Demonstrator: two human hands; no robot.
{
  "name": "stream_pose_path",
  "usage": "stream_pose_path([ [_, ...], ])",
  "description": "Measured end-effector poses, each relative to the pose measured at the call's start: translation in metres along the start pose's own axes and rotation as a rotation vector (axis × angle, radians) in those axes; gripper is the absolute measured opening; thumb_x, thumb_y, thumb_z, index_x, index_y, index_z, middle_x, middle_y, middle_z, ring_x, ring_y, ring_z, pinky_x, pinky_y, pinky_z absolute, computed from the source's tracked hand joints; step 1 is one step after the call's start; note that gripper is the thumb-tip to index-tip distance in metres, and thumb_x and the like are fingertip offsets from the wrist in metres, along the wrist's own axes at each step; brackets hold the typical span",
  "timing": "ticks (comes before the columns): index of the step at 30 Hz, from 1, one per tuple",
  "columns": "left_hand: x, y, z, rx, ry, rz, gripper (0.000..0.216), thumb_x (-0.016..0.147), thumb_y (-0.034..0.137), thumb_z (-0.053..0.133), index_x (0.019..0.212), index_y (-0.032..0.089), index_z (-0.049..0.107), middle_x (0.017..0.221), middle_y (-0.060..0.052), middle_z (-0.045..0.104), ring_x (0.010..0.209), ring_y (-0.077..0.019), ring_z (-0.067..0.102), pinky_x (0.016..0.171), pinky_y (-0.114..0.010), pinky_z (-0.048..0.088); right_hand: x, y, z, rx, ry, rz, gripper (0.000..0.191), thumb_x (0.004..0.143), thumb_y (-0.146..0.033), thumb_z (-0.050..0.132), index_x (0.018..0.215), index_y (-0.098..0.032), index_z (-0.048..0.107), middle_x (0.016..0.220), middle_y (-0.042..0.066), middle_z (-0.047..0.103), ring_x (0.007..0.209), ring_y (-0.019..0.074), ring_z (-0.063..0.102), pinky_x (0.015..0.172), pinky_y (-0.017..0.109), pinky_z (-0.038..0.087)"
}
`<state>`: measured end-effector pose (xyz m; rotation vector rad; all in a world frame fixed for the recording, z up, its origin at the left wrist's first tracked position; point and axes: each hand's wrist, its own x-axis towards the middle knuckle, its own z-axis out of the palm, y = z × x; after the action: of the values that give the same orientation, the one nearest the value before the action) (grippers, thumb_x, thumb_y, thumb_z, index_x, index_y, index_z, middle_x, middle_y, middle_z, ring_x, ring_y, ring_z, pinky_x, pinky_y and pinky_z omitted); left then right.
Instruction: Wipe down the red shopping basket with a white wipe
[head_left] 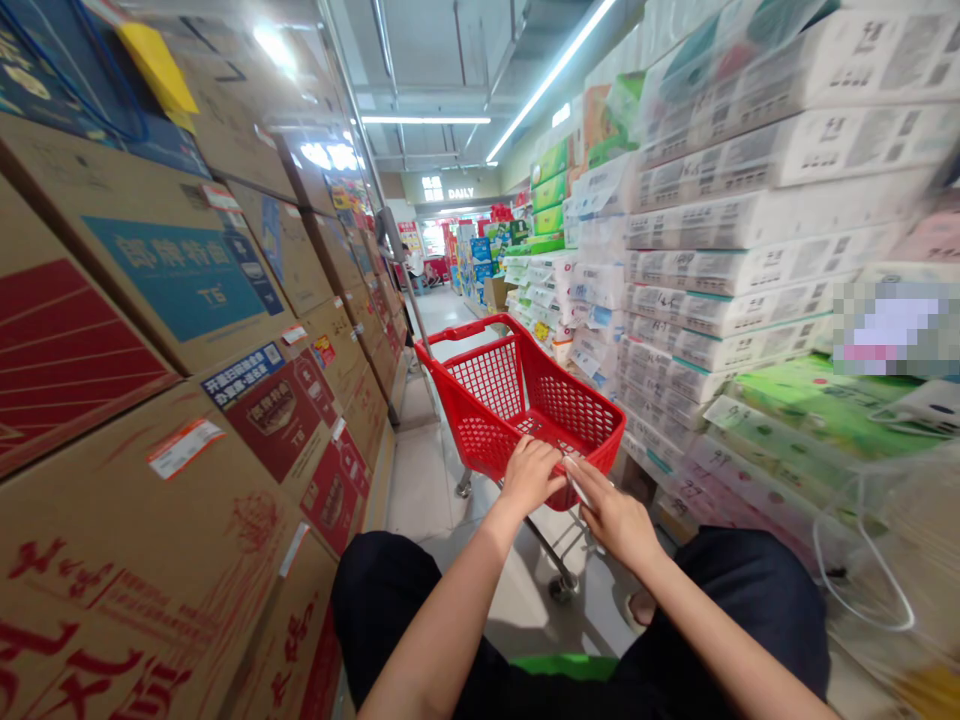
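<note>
A red plastic shopping cart with a mesh basket on a metal frame with wheels stands in front of my knees. Its basket holds nothing that I can see. My left hand is curled over the near rim of the basket. Beside it, my right hand is at the same rim with its fingers pressed together. A thin white thing shows under the right fingers; its kind I cannot make out.
Stacked cardboard cartons line the left side. On the right rise piles of white wrapped packs and green packs. A metal pole stands left of the cart. A person is far down the tiled aisle.
</note>
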<state>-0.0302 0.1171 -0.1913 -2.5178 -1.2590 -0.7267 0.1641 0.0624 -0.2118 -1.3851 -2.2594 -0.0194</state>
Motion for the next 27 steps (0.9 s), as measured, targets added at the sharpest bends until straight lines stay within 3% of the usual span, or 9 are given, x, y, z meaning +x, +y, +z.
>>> stream_pose_path([
  [7, 0.001, 0.002, 0.003, -0.001, 0.016, 0.007, 0.033, 0.084, 0.052, 0.067, 0.096, 0.022, 0.064, 0.096, -0.005, 0.066, 0.097, -0.0223, 0.058, 0.103, -0.043, 0.034, 0.008, 0.044, -0.011, 0.007, 0.055, 0.082, 0.079, 0.086, -0.017, 0.049, 0.153, -0.048, 0.019, 0.156, -0.007, 0.037, 0.11, 0.0177, 0.066, 0.082, 0.031, 0.061],
  [10, 0.003, 0.004, 0.005, -0.011, 0.028, 0.004, 0.033, 0.083, 0.052, 0.068, 0.097, 0.022, 0.064, 0.096, -0.005, 0.066, 0.097, -0.0224, 0.058, 0.101, -0.042, 0.035, 0.008, 0.037, -0.01, -0.016, 0.07, 0.099, 0.08, 0.086, -0.017, 0.051, 0.154, -0.045, 0.018, 0.155, -0.004, 0.038, 0.107, 0.0192, 0.068, 0.081, 0.032, 0.061],
  [15, 0.006, 0.009, 0.007, -0.006, 0.013, -0.005, 0.024, 0.085, 0.042, 0.068, 0.097, 0.023, 0.064, 0.097, -0.004, 0.067, 0.098, -0.0222, 0.058, 0.102, -0.042, 0.036, -0.001, 0.008, -0.004, -0.03, 0.034, 0.005, 0.084, 0.084, -0.015, 0.052, 0.154, -0.045, 0.016, 0.155, -0.001, 0.038, 0.104, 0.0194, 0.069, 0.078, 0.03, 0.061],
  [19, 0.006, 0.008, 0.001, -0.047, -0.012, -0.003, 0.03, 0.085, 0.048, 0.067, 0.101, 0.023, 0.064, 0.102, -0.004, 0.068, 0.1, -0.0227, 0.059, 0.104, -0.043, 0.036, -0.001, 0.026, -0.009, -0.018, 0.021, 0.017, 0.08, 0.087, -0.017, 0.051, 0.152, -0.05, 0.016, 0.156, -0.007, 0.037, 0.109, 0.0182, 0.066, 0.077, 0.029, 0.062],
  [24, 0.005, -0.012, -0.011, -0.123, -0.015, 0.048, 0.039, 0.087, 0.055, 0.062, 0.112, 0.025, 0.062, 0.131, -0.006, 0.059, 0.119, -0.0212, 0.053, 0.108, -0.038, 0.035, 0.004, 0.054, -0.015, 0.003, 0.047, 0.084, 0.082, 0.087, -0.015, 0.049, 0.152, -0.05, 0.015, 0.156, -0.009, 0.035, 0.112, 0.0169, 0.065, 0.083, 0.03, 0.061],
  [27, 0.005, -0.026, -0.009, -0.043, 0.03, -0.016, 0.041, 0.085, 0.061, 0.061, 0.104, 0.024, 0.064, 0.121, -0.006, 0.062, 0.12, -0.0231, 0.051, 0.116, -0.044, 0.025, 0.003, 0.045, -0.012, -0.007, 0.062, 0.123, 0.08, 0.088, -0.017, 0.05, 0.153, -0.047, 0.016, 0.157, -0.006, 0.034, 0.11, 0.0187, 0.066, 0.081, 0.031, 0.061],
])
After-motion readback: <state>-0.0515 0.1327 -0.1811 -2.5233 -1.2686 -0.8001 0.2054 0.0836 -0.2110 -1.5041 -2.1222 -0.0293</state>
